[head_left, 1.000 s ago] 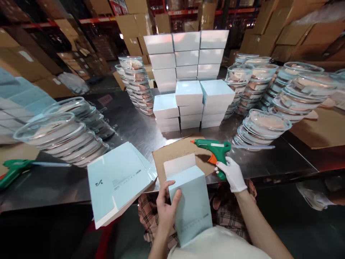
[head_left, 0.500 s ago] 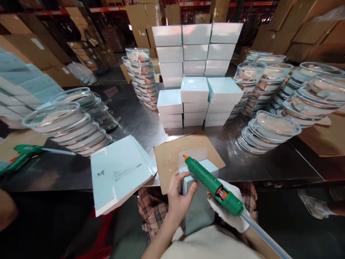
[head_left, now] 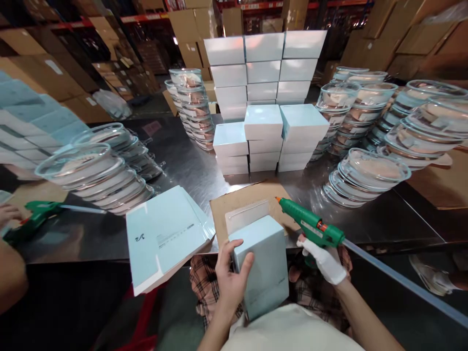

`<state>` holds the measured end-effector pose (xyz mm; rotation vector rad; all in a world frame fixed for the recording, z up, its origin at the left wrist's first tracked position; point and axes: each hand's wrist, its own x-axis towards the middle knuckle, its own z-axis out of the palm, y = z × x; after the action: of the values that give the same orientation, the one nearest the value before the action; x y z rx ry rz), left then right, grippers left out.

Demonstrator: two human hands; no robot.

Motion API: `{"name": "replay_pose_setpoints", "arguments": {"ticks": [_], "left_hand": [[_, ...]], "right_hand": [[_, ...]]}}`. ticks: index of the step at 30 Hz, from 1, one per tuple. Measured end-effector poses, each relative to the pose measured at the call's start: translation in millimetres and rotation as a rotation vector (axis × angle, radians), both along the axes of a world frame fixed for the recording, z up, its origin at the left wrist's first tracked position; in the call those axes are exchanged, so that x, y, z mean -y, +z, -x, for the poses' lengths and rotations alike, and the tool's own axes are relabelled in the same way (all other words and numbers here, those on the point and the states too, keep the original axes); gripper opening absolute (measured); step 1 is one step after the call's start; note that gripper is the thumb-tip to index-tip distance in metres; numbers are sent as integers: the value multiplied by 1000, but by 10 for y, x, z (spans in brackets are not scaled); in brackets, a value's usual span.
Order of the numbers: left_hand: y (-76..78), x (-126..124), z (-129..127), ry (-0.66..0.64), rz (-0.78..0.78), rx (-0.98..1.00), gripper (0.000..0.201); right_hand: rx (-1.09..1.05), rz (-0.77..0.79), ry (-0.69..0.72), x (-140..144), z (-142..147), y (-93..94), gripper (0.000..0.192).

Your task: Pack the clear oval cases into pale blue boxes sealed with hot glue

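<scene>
My left hand [head_left: 232, 275] is closed around the near left edge of a light blue box [head_left: 266, 273], thumb on its front face. The box stands between my lap and the table edge, with a pale flap [head_left: 246, 217] raised at its far top end. In my right hand [head_left: 323, 258], which wears a white glove, is a green glue gun [head_left: 310, 222]. Its orange nozzle points left, just right of the box and apart from it. A long clear glue stick [head_left: 402, 280] runs out of the gun's back. Under the nozzle lies a brown cardboard sheet [head_left: 219, 207].
A stack of flat light blue sheets [head_left: 164, 234] overhangs the table edge on the left. White boxes [head_left: 263, 119] are piled at the back. Clear round containers [head_left: 369, 170] stand in stacks on both sides. At far left, another person's hand [head_left: 9, 214] holds a second glue gun [head_left: 40, 214].
The glue gun has swung right and up, off the box's top. The box now shows more of its front, and its flap stands further left. At far left, another person's hand has appeared.
</scene>
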<state>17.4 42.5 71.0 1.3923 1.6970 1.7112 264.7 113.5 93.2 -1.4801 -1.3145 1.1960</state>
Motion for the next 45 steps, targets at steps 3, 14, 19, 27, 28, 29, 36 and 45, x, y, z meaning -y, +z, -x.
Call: {"name": "replay_pose_setpoints", "arguments": {"ticks": [3, 14, 19, 27, 28, 29, 36, 45], "left_hand": [[14, -7, 27, -17, -36, 29, 28], [40, 27, 29, -125, -109, 63, 28], [25, 9, -66, -187, -78, 124, 33], [-60, -113, 67, -260, -119, 298, 44], [-50, -120, 92, -289, -134, 256, 34], [-38, -124, 112, -312, -144, 218, 28], [15, -97, 174, -294, -107, 226, 27], [71, -163, 277, 262, -322, 484, 24]], "right_hand": [[-128, 225, -34, -322, 197, -47, 48], [-54, -20, 130, -433, 152, 527, 46], [-266, 109, 439, -425, 409, 600, 55], [21, -369, 927, -386, 130, 673, 66], [79, -398, 941, -387, 145, 671, 58], [122, -428, 964, -395, 167, 661, 51], [81, -435, 976, -355, 201, 477, 48], [-315, -50, 299, 230, 221, -36, 88]]}}
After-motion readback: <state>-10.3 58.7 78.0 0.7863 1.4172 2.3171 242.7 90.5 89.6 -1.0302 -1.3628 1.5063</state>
